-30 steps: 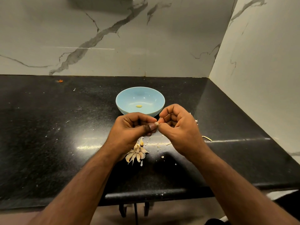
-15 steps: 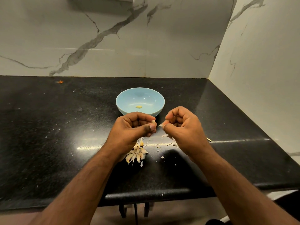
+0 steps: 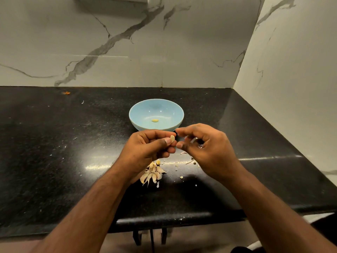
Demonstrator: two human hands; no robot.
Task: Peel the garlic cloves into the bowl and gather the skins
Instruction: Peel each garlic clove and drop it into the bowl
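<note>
Left hand (image 3: 149, 148): centre of the frame, just below the bowl; thumb and curled fingers pinch a garlic clove (image 3: 172, 139), pale and partly bare, at the fingertips.
Right hand (image 3: 206, 150): centre right, just beside the left hand; forefinger and thumb stretched toward the clove, a narrow gap between them; whether they touch the clove cannot be told; remaining fingers loosely curled, holding nothing visible.
Bowl (image 3: 140, 110): light blue, round, upright on the counter, centre of the frame above the hands; its near rim partly hidden by the fingers.
Peeled clove (image 3: 155, 120): one, small and yellowish, lying at the bottom of the bowl.
Unpeeled cloves (image 3: 152, 174): a small cluster, pale with pointed tips, on the counter below the left hand, partly covered by the wrist.
Skins (image 3: 189, 161): thin dry scraps and crumbs scattered on the counter below and between the two hands, near the cluster.
Counter (image 3: 54, 143): black, speckled, glossy, filling the middle band of the frame; its front edge runs along the lower part.
Orange scrap (image 3: 66, 92): tiny, at the far left back edge of the counter, well apart from the bowl.
Walls (image 3: 182, 42): white marble with grey veins, behind and at the right, meeting in a corner at upper right.
</note>
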